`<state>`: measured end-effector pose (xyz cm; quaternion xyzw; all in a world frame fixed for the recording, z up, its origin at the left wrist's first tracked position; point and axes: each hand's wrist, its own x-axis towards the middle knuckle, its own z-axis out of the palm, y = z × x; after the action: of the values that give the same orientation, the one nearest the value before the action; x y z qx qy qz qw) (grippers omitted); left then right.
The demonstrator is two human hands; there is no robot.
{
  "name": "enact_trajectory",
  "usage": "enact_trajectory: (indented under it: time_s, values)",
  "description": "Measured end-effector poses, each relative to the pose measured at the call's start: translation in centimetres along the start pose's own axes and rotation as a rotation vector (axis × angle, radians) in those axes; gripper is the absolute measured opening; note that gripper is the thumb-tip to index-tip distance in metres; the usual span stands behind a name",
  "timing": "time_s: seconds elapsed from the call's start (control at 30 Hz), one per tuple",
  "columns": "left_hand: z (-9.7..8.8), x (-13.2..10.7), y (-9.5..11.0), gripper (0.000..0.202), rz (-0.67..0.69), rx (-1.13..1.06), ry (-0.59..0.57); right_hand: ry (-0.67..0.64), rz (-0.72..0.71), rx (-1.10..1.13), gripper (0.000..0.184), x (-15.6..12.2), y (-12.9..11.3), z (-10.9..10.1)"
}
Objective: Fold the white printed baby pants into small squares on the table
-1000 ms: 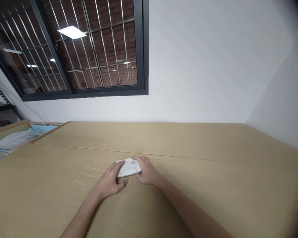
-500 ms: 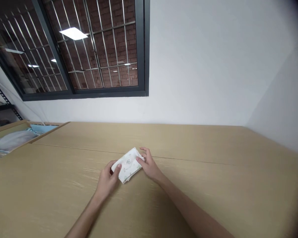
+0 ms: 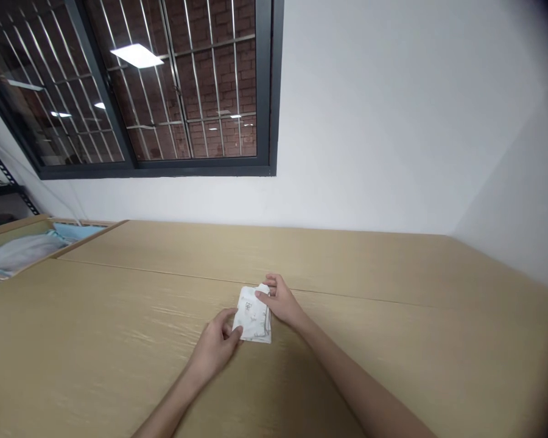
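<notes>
A folded white cloth point(image 3: 252, 316) with a small printed pattern is held between my two hands over the tan tabletop point(image 3: 119, 340). My left hand point(image 3: 217, 342) pinches its lower left corner, thumb on top and fingers at the side and beneath. At the upper right edge, my right hand point(image 3: 281, 299) grips it with the thumb across the front and fingers behind. Several layers show along the cloth's right and lower edges. Whether the cloth touches the table I cannot tell.
A thin seam point(image 3: 164, 272) crosses the tabletop. At the left stands an open wooden box point(image 3: 91, 238) with pale and blue fabric point(image 3: 25, 252) inside. Behind the table rise a white wall point(image 3: 369, 121) and a dark-framed window point(image 3: 201, 167) with bars. Black shelving point(image 3: 2, 191) is at the far left.
The folded cloth has moved a little to the right and turned more upright. My left hand has shifted right and down to its lower corner; my right hand has moved slightly right.
</notes>
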<state>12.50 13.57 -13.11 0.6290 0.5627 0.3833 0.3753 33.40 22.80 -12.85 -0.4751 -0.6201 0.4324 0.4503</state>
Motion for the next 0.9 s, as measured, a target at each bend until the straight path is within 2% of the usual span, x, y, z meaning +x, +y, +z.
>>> enact_trajectory:
  time_s: [0.23, 0.33, 0.4, 0.5, 0.6, 0.77, 0.9]
  values:
    - [-0.5, -0.5, 0.7, 0.038, 0.030, 0.245, -0.041, -0.006, -0.087, -0.023, 0.051, 0.1, 1.4, 0.9]
    - [-0.4, -1.2, 1.3, 0.033, 0.076, 0.515, -0.006, 0.060, -0.174, -0.160, 0.045, -0.3, 0.5, 1.0]
    - [-0.2, -1.7, 1.8, 0.032, 0.175, 0.663, 0.045, 0.067, -0.251, -0.276, 0.045, -0.8, -0.9, 0.7]
    - [0.3, -2.4, 2.7, 0.036, 0.369, 0.662, 0.056, -0.063, -0.367, -0.421, 0.051, -1.9, -3.8, 0.2]
    - [1.2, -3.3, 3.5, 0.042, 0.468, 0.591, -0.035, -0.269, -0.486, -0.502, 0.051, -3.2, -6.5, 0.3]
    - [3.0, -4.6, 3.8, 0.041, 0.476, 0.626, -0.231, -0.545, -0.633, -0.488, 0.043, -5.3, -8.9, 1.6]
    - [3.7, -5.0, 3.2, 0.049, 0.446, 0.719, -0.267, -0.667, -0.572, -0.480, 0.035, -6.2, -8.9, 2.5]
